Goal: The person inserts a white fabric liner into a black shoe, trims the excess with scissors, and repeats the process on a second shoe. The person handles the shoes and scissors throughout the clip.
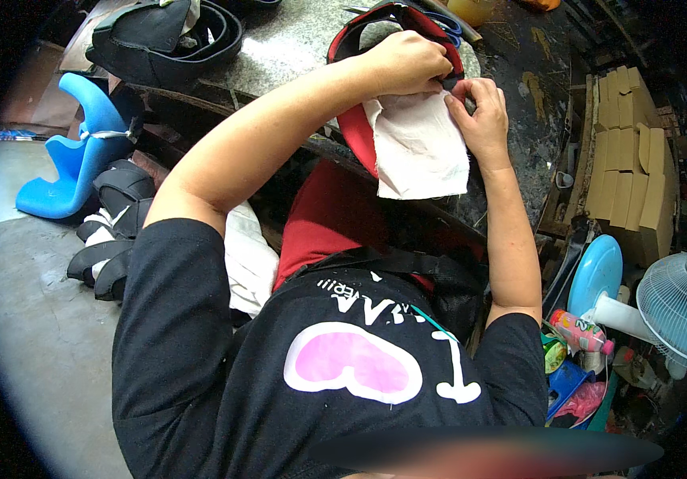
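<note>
A red and black curved fabric piece (358,132) lies at the edge of the worktable, its dark-lined rim standing up. Over its near side hangs a white cloth (423,152) with a frayed lower edge. My left hand (411,64) is closed at the piece's rim, above the cloth's top edge; its fingertips are partly hidden. Close by on the right, my right hand (483,120) pinches the cloth's upper right corner between thumb and fingers. Behind the rim lie blue-handled scissors (447,30).
Black fabric pieces (168,40) sit on the table's far left. On the floor at left are a blue plastic chair-like form (80,156) and a stack of black and white pieces (116,231). Cardboard boxes (627,172), a fan (671,307) and a pink bottle (579,329) stand at right.
</note>
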{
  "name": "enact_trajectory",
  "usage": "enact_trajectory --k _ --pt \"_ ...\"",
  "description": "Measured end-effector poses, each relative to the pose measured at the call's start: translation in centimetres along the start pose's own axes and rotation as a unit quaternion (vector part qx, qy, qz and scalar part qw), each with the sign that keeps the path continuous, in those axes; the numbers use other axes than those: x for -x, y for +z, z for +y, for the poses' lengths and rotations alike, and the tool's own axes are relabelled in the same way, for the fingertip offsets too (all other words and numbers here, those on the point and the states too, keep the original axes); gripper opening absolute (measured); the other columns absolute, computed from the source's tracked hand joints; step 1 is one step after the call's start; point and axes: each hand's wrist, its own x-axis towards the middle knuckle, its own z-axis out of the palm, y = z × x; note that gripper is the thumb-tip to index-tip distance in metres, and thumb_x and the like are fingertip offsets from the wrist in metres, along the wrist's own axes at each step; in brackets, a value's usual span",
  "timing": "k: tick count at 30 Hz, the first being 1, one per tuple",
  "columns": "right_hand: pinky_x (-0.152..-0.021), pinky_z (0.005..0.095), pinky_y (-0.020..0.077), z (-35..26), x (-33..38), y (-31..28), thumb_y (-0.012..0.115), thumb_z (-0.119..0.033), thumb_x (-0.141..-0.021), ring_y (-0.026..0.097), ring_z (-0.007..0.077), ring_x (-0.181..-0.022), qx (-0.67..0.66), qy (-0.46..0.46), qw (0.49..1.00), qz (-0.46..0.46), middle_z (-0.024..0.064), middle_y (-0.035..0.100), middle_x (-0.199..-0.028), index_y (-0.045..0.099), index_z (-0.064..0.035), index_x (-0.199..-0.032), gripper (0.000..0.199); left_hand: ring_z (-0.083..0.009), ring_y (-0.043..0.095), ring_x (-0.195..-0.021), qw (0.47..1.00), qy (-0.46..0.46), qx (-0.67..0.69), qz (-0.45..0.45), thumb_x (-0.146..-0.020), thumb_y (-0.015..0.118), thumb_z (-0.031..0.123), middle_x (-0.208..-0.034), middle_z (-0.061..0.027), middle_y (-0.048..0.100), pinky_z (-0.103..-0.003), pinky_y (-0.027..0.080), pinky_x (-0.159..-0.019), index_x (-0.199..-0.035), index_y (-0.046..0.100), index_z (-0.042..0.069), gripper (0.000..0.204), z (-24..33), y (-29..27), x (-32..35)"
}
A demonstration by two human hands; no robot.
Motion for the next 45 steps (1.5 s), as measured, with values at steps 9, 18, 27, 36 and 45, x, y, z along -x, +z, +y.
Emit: enact_trajectory --k 9,18,27,36,45 --pt "-0.087 0.0376 0.0476 -0.5 0.4 -0.2 0.070 -0.016 -0.082 0.056 0.0260 -0.099 0.000 -0.011 1.000 -0.006 0.0037 0.061 -0.104 0.071 -0.0183 -0.096 0.015 -0.0318 0.069 -0.085 0.984 -0.124 0.104 0.073 -0.082 0.068 0.026 -0.088 -0.0130 0.070 -0.043 0.054 -0.077 -0.092 0.073 0.006 0.023 -1.1 1.0 0.7" --pt "-0.088 0.0374 0.0472 -0.6 0.5 -0.2 0.069 -0.014 -0.084 0.056 0.0252 -0.099 0.005 -0.040 0.999 -0.003 0.0043 0.061 -0.106 0.071 -0.0189 -0.102 0.019 -0.0320 0.068 -0.088 0.978 -0.103 0.169 0.069 -0.075 0.068 0.020 -0.092 -0.0147 0.070 -0.042 0.054 -0.080 -0.087 0.073 0.005 0.020 -1.2 1.4 1.8" --pt "-0.079 0.0356 0.0492 -0.8 0.4 -0.2 0.073 -0.018 -0.082 0.059 0.0235 -0.088 -0.008 -0.003 1.000 0.025 0.0053 0.064 -0.092 0.065 -0.0098 -0.098 0.020 -0.0326 0.067 -0.089 0.983 -0.156 0.090 0.025 -0.076 0.069 0.033 -0.091 -0.0139 0.067 -0.045 0.053 -0.080 -0.089 0.070 0.008 0.028 0.3 0.6 0.3" --pt "-0.080 0.0368 0.0489 -0.9 0.0 -0.4 0.074 -0.022 -0.081 0.062 0.0238 -0.089 -0.006 -0.005 0.998 0.060 0.0049 0.066 -0.095 0.071 -0.0085 -0.103 0.026 -0.0301 0.070 -0.080 0.981 -0.179 0.074 0.026 -0.078 0.071 0.029 -0.080 -0.0104 0.072 -0.044 0.055 -0.076 -0.085 0.076 0.014 0.018 -0.9 1.5 -1.5" --pt "-0.077 0.0375 0.0475 -0.9 -2.7 -1.6 0.077 -0.028 -0.077 0.061 0.0212 -0.089 0.193 -0.067 0.979 0.002 -0.0001 0.063 -0.088 0.074 -0.0166 -0.082 0.013 -0.0311 0.070 -0.080 0.978 -0.192 0.072 0.023 -0.079 0.070 0.030 -0.081 -0.0124 0.071 -0.045 0.055 -0.074 -0.087 0.075 0.013 0.020 -0.5 1.6 -1.3"
